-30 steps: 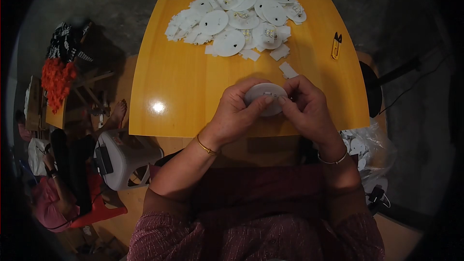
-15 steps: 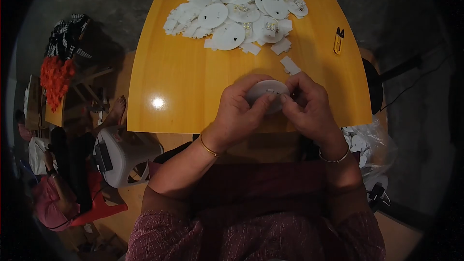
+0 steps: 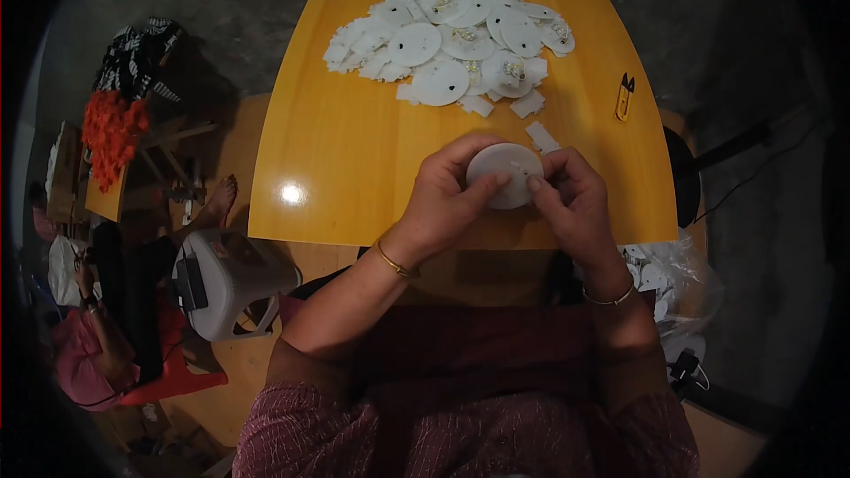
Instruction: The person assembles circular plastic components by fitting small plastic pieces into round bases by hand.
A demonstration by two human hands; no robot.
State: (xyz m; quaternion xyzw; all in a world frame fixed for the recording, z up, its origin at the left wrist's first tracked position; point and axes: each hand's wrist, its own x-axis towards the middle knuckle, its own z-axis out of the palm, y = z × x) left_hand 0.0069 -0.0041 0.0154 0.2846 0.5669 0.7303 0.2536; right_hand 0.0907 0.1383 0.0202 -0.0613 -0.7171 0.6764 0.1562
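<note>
A white round disc [image 3: 506,159] with small marks on its face is held between both hands above the near part of the table. My left hand [image 3: 450,188] grips its left side, thumb across the face and fingers behind the rim. On the right edge, my right hand [image 3: 574,204] pinches the disc, its thumb tip by a small dark spot; the fingers behind are partly hidden. Just beyond the hands lies a small white rectangular piece [image 3: 542,137]. A pile of similar white discs [image 3: 414,44] and small white pieces is farther back, some bearing shiny, beaded-looking items.
Yellow thread snips [image 3: 623,97] lie at the right of the wooden table [image 3: 332,150]. A clear plastic bag [image 3: 677,283] with white discs is at lower right. On the left are a grey plastic stool [image 3: 232,288], orange material [image 3: 113,137] and another seated person [image 3: 97,345].
The disc has tilted so its face shows more fully. My right thumb has shifted slightly on its edge. The whole view has moved a little, putting the pile lower and further right.
</note>
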